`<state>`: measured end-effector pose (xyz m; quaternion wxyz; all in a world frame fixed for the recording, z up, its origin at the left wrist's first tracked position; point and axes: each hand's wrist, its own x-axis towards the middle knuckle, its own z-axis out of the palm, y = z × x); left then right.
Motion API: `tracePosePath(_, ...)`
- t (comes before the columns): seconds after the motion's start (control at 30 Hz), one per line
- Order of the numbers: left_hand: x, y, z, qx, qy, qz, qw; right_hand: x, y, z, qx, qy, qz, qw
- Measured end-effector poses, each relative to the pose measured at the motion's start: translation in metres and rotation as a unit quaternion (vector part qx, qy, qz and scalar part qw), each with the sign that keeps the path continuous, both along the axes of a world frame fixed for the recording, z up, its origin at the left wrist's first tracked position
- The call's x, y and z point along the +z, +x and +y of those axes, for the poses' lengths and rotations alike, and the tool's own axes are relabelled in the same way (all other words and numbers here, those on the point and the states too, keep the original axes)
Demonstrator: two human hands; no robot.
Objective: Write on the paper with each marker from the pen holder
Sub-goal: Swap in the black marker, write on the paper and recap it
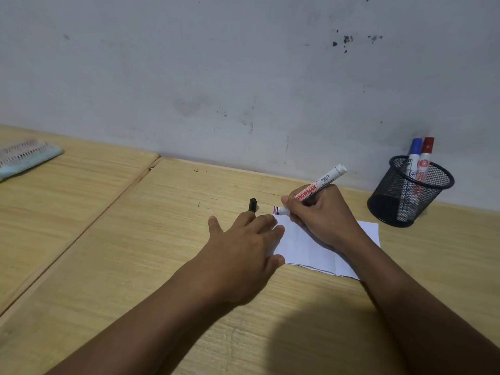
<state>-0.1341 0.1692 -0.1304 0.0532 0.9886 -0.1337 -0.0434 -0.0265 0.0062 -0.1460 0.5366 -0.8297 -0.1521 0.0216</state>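
Observation:
A white sheet of paper lies on the wooden table. My right hand grips a white marker, uncapped, its tip down at the paper's far left corner, where small blue and red marks show. My left hand lies flat, fingers spread, pressing on the paper's left edge. A black cap rests on the table just beyond my left fingers. A black mesh pen holder stands at the right by the wall, with a blue-capped marker and a red-capped marker upright in it.
A grey wall runs right behind the table. A light blue cloth-like item lies at the far left on an adjoining wooden surface. A seam separates the two tabletops.

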Motion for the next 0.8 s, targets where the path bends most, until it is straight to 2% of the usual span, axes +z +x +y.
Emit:
tracePosePath(0.1,0.002,0.001,0.000,0.005,-0.011,-0.003,1.000,0.003,0.000,-0.003,-0.018,0.084,0.037,0.996)
tracePosePath(0.23,0.007,0.004,-0.001,0.032,-0.063,0.013,0.997,0.011,-0.001,-0.010,-0.019,0.140,0.090,0.986)
tracePosePath(0.37,0.014,0.001,-0.005,0.053,-0.077,0.017,0.995,0.032,-0.003,-0.017,-0.009,0.262,0.174,0.949)
tracePosePath(0.43,0.015,-0.002,-0.005,0.062,-0.080,0.014,0.995,0.045,-0.004,-0.022,-0.019,0.345,0.164,0.924)
tracePosePath(0.5,0.012,-0.004,-0.003,0.076,-0.105,0.007,0.992,0.058,-0.008,-0.027,-0.015,0.371,0.131,0.919)
tracePosePath(0.57,0.012,-0.002,-0.002,0.112,-0.192,-0.023,0.975,0.070,-0.014,-0.032,-0.005,0.369,0.105,0.923)
tracePosePath(0.63,0.016,0.010,0.000,0.169,-0.277,-0.084,0.942,0.081,-0.020,-0.037,-0.002,0.363,0.084,0.928)
tracePosePath(0.7,0.022,0.028,0.004,0.218,-0.255,-0.099,0.937,0.088,-0.026,-0.040,-0.005,0.360,0.070,0.930)
tracePosePath(0.8,0.028,0.045,0.008,0.243,-0.144,-0.051,0.958,0.093,-0.035,-0.045,-0.008,0.349,0.052,0.936)
